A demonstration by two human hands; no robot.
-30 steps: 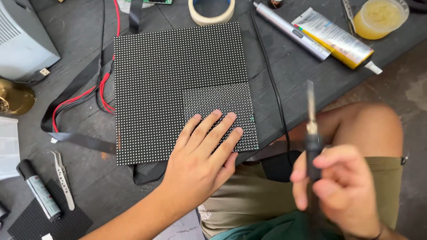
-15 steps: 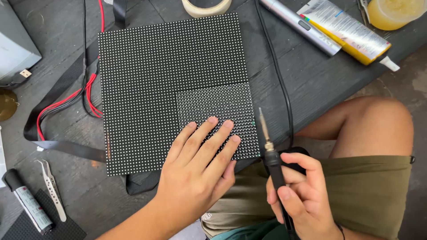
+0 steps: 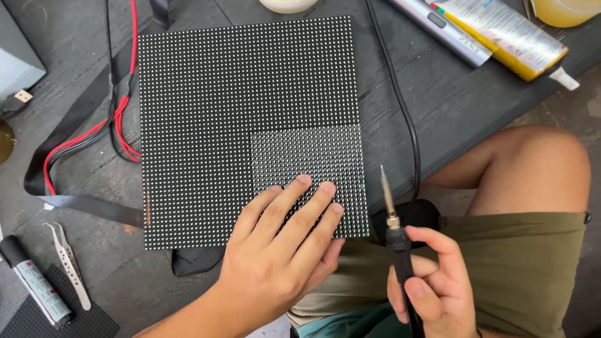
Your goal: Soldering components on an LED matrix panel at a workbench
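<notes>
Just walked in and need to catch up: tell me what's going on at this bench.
A person sits at a dark workbench. The left hand lies flat on the lower right corner of a black dotted LED panel, fingers on its lighter square patch. The right hand grips a soldering iron, its tip up just off the panel's right edge, not touching it. Tweezers lie to the left.
</notes>
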